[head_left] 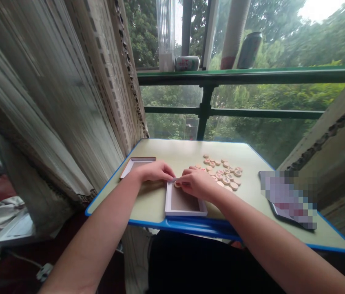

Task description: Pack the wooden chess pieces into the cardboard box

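A shallow white box point(169, 204) with a brown-grey bottom lies at the table's near edge. My left hand point(157, 170) reaches to its far left corner, thumb and fingers closed on the rim. Inside that corner is a round wooden Chinese chess piece point(177, 184), and the fingertips of my right hand point(197, 181) are closed on it. The palm of my right hand hangs over the box's far side and hides part of it. Several more chess pieces point(226, 180), some with red or dark characters, lie loosely spread beyond my right hand.
The box lid point(125, 170) lies at the left behind my left forearm. A blurred-out flat device point(288, 202) rests at the table's right. Curtains point(99, 81) flank the table point(172, 149). Cans point(250, 51) stand or lie on the green window rail point(282, 76).
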A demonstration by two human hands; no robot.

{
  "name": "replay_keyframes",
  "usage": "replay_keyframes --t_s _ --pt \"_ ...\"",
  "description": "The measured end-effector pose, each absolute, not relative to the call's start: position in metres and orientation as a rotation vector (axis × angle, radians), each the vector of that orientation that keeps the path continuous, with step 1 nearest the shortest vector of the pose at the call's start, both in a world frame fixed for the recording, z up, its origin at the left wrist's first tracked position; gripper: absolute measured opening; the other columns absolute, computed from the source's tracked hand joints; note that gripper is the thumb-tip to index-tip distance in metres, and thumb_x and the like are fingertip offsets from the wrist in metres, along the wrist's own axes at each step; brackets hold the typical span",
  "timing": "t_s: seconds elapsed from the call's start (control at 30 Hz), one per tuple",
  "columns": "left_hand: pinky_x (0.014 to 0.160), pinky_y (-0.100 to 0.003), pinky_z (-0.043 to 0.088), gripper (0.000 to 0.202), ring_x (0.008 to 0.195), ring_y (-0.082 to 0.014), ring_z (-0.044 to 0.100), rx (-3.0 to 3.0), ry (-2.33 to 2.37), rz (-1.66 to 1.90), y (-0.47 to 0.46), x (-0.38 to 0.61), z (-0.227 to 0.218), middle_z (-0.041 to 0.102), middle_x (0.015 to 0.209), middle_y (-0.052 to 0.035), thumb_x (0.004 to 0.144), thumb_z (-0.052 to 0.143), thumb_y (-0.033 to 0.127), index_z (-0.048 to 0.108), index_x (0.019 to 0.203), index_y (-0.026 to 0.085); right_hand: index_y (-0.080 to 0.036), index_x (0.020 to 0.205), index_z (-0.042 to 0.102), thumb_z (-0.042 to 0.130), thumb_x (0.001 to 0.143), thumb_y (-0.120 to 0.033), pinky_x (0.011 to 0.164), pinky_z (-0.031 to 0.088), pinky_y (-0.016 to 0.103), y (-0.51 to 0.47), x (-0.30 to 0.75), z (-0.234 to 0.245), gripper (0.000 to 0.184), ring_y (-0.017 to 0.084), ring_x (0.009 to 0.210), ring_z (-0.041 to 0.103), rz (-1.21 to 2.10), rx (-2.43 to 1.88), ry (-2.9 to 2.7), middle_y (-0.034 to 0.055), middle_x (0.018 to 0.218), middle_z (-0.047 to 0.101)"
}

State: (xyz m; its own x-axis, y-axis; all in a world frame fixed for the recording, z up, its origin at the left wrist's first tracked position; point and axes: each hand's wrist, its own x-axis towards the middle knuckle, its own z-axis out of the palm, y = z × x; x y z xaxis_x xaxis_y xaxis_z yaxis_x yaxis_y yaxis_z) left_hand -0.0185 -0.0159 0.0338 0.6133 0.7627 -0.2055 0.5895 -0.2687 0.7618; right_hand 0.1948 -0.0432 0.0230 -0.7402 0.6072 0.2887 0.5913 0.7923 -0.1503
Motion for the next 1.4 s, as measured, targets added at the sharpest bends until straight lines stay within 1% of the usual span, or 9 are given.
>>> replay_keyframes --t_s 0.17,0.27,0.33,0.5,0.77,1.03,1.13,1.3,1.4 --pt "0.069 -0.021 0.042 0.031 0.078 -0.0159 0.058 1.979 1.055 0.257 -0.016 -0.018 0.035 0.071 0.084 -0.0021 0.071 0.063 0.035 0.073 0.092 0.014 -0.025 0.088 0.07 0.055 0.079 -0.024 0.061 0.036 0.026 -0.046 0.187 0.02 0.018 0.017 0.071 0.054 0.049 -1.024 -2.582 0.0035 0.076 0.066" --pt "0.068 -0.021 0.042 0.031 0.077 -0.0157 0.058 1.981 1.072 0.268 -0.016 -0.019 0.033 0.071 0.084 -0.0022 0.072 0.062 0.035 0.073 0.091 0.013 -0.025 0.083 0.071 0.057 0.077 -0.021 0.06 0.036 0.026 -0.047 0.186 0.021 0.016 0.018 0.069 0.054 0.076 -1.108 -2.565 0.0029 0.07 0.067" --pt "0.067 -0.021 0.042 0.032 0.077 -0.0156 0.058 1.978 1.088 0.276 -0.015 -0.019 0.032 0.071 0.084 -0.0028 0.072 0.062 0.035 0.072 0.091 0.012 -0.027 0.085 0.072 0.059 0.075 -0.021 0.061 0.037 0.026 -0.048 0.186 0.021 0.017 0.018 0.07 0.056 0.092 -1.102 -2.562 0.0025 0.072 0.068" --pt "0.069 -0.021 0.042 0.032 0.076 -0.0149 0.058 1.996 1.081 0.267 -0.015 -0.019 0.033 0.07 0.083 -0.0035 0.072 0.062 0.035 0.072 0.09 0.011 -0.024 0.086 0.072 0.057 0.081 -0.038 0.062 0.037 0.026 -0.047 0.183 0.021 0.021 0.017 0.072 0.056 0.076 -1.024 -2.591 0.0048 0.075 0.068" --pt "0.07 -0.021 0.042 0.034 0.077 -0.0151 0.057 2.004 1.059 0.244 -0.016 -0.018 0.037 0.07 0.084 -0.0039 0.072 0.061 0.035 0.071 0.094 0.011 -0.025 0.09 0.073 0.056 0.081 -0.018 0.065 0.039 0.024 -0.04 0.183 0.02 0.021 0.014 0.071 0.054 0.185 -0.805 -2.654 0.0039 0.08 0.068" --pt "0.068 -0.021 0.042 0.029 0.073 -0.0143 0.057 1.965 1.046 0.236 -0.017 -0.017 0.039 0.069 0.079 -0.0021 0.073 0.061 0.034 0.072 0.087 0.013 -0.024 0.088 0.072 0.054 0.082 -0.015 0.067 0.04 0.024 -0.037 0.181 0.014 0.021 0.014 0.075 0.054 0.166 -0.736 -2.616 0.0042 0.084 0.068" --pt "0.068 -0.022 0.042 0.029 0.072 -0.014 0.057 1.935 1.051 0.256 -0.018 -0.016 0.039 0.069 0.078 -0.0025 0.072 0.062 0.035 0.072 0.087 0.013 -0.02 0.09 0.069 0.056 0.079 -0.013 0.071 0.041 0.026 -0.04 0.181 0.015 0.019 0.017 0.08 0.054 0.125 -0.838 -2.565 0.0059 0.087 0.066" --pt "0.066 -0.023 0.043 0.03 0.071 -0.0143 0.059 1.868 1.105 0.276 -0.017 -0.014 0.036 0.07 0.079 -0.0035 0.067 0.066 0.035 0.072 0.089 0.014 -0.018 0.1 0.065 0.048 0.075 -0.005 0.084 0.04 0.03 -0.028 0.198 0.027 0.032 0.021 0.097 0.05 0.029 -1.184 -2.276 0.0085 0.101 0.061" --pt "0.064 -0.022 0.043 0.031 0.07 -0.0148 0.059 1.893 1.144 0.256 -0.015 -0.013 0.034 0.07 0.077 -0.0039 0.066 0.066 0.036 0.072 0.087 0.014 -0.018 0.094 0.069 0.046 0.078 -0.011 0.087 0.038 0.033 -0.011 0.215 0.031 0.029 0.024 0.097 0.048 -0.047 -1.49 -2.176 0.0092 0.101 0.063"
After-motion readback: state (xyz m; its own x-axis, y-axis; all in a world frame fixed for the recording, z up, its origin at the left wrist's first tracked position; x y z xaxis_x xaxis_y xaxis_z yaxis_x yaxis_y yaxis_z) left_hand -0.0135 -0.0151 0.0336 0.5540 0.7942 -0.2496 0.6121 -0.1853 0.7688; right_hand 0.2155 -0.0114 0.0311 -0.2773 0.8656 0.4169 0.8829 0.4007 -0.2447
